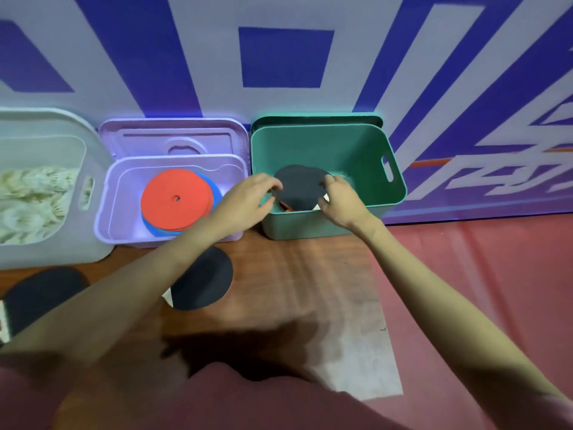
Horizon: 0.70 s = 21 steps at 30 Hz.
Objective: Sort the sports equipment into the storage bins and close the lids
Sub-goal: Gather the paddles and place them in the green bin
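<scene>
Both my hands reach into the green bin (pixel 356 150), where a black-faced paddle (pixel 299 187) lies. My left hand (pixel 248 197) curls at the paddle's left edge, and my right hand (pixel 341 200) pinches its right edge. A second black paddle (pixel 204 280) rests on the wooden floor, partly under my left forearm. A third black paddle (pixel 37 296) lies at the far left. The purple bin (pixel 124 181) holds a red disc (pixel 176 198) on top of blue discs. The white bin (pixel 52 128) at the left is full of shuttlecocks (pixel 31 200).
The purple lid (pixel 173 138) and the green lid (pixel 316 119) stand behind their bins against the blue-and-white wall. A wooden board (pixel 294 274) covers the floor in front; a red mat (pixel 480 274) spreads to the right.
</scene>
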Available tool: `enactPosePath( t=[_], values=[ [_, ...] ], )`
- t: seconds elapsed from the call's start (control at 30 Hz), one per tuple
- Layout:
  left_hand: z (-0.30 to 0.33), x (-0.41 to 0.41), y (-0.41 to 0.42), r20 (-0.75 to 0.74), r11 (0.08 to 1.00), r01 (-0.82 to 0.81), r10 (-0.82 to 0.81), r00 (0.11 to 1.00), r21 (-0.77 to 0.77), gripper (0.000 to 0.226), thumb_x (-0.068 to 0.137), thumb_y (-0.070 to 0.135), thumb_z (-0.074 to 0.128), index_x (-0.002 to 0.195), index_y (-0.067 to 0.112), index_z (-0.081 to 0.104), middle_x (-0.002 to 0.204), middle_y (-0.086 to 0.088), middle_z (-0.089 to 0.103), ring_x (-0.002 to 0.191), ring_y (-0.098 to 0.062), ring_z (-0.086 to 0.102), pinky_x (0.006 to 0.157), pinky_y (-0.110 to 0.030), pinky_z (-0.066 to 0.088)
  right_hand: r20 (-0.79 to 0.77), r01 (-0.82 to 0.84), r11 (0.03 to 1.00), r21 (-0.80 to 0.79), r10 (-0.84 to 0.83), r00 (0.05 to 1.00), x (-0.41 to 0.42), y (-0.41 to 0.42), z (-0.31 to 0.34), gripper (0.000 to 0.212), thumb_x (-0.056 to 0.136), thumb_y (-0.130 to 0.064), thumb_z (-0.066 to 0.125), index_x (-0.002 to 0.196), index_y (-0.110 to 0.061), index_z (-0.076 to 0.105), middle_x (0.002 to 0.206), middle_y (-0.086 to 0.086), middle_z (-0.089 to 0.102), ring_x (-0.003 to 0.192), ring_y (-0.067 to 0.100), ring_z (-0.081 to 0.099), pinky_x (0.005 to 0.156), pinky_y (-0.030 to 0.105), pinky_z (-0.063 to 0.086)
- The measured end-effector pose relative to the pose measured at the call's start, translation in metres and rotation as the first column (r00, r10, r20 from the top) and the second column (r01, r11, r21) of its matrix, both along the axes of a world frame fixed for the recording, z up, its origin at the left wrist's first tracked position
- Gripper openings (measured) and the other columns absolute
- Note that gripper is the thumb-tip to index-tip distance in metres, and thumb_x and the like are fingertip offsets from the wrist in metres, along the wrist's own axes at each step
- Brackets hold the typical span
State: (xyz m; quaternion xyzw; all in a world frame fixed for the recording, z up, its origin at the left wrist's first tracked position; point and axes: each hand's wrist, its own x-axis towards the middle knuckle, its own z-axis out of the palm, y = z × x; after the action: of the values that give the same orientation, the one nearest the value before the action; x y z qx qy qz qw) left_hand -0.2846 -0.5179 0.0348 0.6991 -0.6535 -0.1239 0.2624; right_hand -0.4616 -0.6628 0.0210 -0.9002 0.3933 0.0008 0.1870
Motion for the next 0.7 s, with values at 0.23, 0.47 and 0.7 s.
enactPosePath(
  t=[0.23, 0.47, 0.7],
  values=[
    [-0.016, -0.003, 0.113, -0.158, 0.973, -0.210, 0.194, 0.968, -0.097, 0.022, 0.086, 0.002, 0.050, 0.104, 0.004, 0.063, 0.099, -0.007, 0.067, 0.092, -0.023, 0.061, 0.084, -0.034, 0.047, 0.176, -0.071, 0.997, -0.004, 0.070, 0.982, -0.014, 0.123, -0.003, 0.031, 0.082, -0.007, 0.056, 0.112, 0.000, 0.054, 0.106, 0.019, 0.055, 0.102, 0.037, 0.052, 0.090, 0.045, 0.044],
    [-0.062, 0.001, 0.222, -0.113, 0.898, -0.366, 0.402, 0.909, 0.245, 0.030, 0.085, 0.009, 0.060, 0.115, 0.010, 0.058, 0.108, -0.003, 0.062, 0.099, -0.017, 0.060, 0.089, -0.033, 0.049, 0.038, -0.113, 0.975, 0.190, 0.108, 0.993, -0.009, 0.218, -0.049, 0.040, 0.084, -0.011, 0.056, 0.122, -0.002, 0.050, 0.115, 0.017, 0.051, 0.111, 0.036, 0.049, 0.097, 0.042, 0.041],
    [-0.080, 0.011, 0.302, -0.012, 0.776, -0.474, 0.526, 0.851, 0.416, 0.035, 0.088, 0.013, 0.060, 0.123, 0.009, 0.054, 0.119, -0.007, 0.059, 0.109, -0.022, 0.058, 0.095, -0.038, 0.048, -0.097, -0.174, 0.946, 0.272, 0.207, 0.973, 0.009, 0.272, -0.067, 0.039, 0.084, -0.013, 0.053, 0.120, 0.000, 0.047, 0.115, 0.019, 0.048, 0.112, 0.039, 0.046, 0.097, 0.042, 0.041]
  ],
)
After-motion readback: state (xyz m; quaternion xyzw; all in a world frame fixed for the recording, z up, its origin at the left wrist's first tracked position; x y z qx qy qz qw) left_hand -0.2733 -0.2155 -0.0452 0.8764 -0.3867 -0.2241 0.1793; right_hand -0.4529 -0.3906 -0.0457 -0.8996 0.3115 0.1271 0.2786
